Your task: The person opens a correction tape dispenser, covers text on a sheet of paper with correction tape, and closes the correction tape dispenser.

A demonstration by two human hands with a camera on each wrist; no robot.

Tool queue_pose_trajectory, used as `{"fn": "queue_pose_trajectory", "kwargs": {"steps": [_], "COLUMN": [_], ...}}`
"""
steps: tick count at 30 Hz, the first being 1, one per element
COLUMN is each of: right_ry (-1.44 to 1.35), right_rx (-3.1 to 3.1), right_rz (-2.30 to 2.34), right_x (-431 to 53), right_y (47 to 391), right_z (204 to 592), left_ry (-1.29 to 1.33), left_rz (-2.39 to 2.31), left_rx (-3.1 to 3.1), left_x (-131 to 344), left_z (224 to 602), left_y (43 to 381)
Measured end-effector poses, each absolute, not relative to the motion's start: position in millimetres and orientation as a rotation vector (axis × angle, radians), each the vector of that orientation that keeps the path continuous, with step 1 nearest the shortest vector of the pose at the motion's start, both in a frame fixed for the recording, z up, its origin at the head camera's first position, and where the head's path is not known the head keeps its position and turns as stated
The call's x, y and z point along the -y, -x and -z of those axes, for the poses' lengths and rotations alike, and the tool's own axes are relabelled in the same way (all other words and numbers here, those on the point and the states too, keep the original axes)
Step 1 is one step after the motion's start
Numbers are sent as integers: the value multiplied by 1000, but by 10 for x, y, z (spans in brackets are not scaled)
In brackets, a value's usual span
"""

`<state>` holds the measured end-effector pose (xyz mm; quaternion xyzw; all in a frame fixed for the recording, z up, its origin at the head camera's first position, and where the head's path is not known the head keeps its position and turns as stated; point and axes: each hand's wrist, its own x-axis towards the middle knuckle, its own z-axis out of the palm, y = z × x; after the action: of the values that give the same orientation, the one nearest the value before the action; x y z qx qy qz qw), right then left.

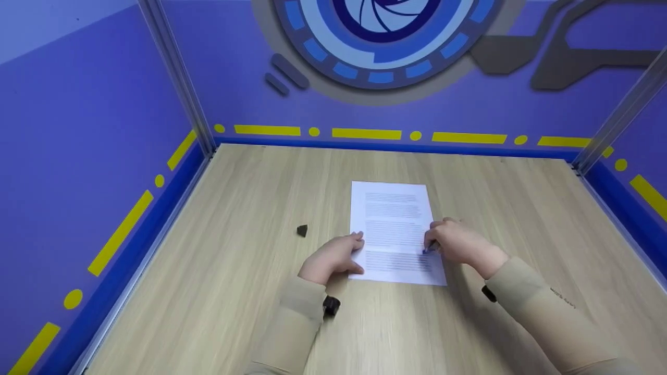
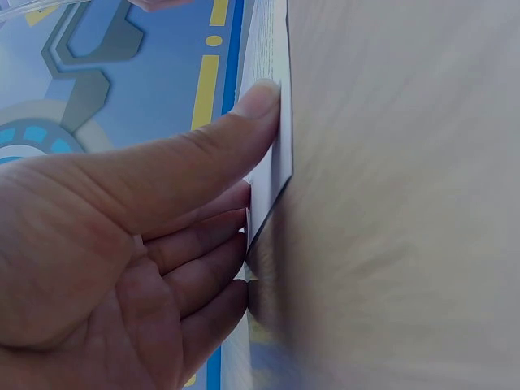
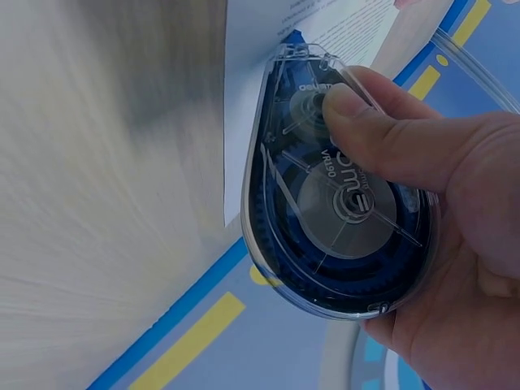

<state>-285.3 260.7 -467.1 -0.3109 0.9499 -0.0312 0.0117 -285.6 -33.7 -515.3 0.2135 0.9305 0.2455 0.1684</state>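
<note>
A printed sheet of paper [image 1: 396, 224] lies flat on the wooden table, covered in lines of text. My right hand [image 1: 454, 240] pinches a correction tape dispenser [image 3: 337, 203] with a clear shell and dark blue inside, thumb on its upper side. The dispenser's blue tip [image 3: 296, 37] touches the sheet near the right ends of the lower text lines. My left hand [image 1: 335, 257] rests on the sheet's left margin, its fingers fairly straight and the thumb [image 2: 258, 99] on the paper near the lower corner.
A small dark angular piece [image 1: 302, 230] lies on the table [image 1: 250, 250] left of the sheet. Blue panels [image 1: 114, 135] with yellow marks enclose the table's left, back and right sides, joined by metal posts [image 1: 177, 73] at the corners.
</note>
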Motion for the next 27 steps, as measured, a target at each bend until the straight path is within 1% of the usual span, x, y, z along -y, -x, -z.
{"fn": "queue_pose_trajectory", "kwargs": {"steps": [9,15,27], "right_ry": [987,958,928], "right_rx": [-2969,-2983,-2984], "right_rz": [110,95,85], "right_x": [-2623,-2635,-2661], "right_y": [2857,2837,2838], "right_z": [4672,4662,4674], "left_ry": [-620,-664,-664], "left_rz": [-701,-670,-652], "left_rx": [-2655,-2673,-2680], "left_x": [348,360,359], "left_z": [5138,5133,5153], "left_y": [2855,2851,2855]}}
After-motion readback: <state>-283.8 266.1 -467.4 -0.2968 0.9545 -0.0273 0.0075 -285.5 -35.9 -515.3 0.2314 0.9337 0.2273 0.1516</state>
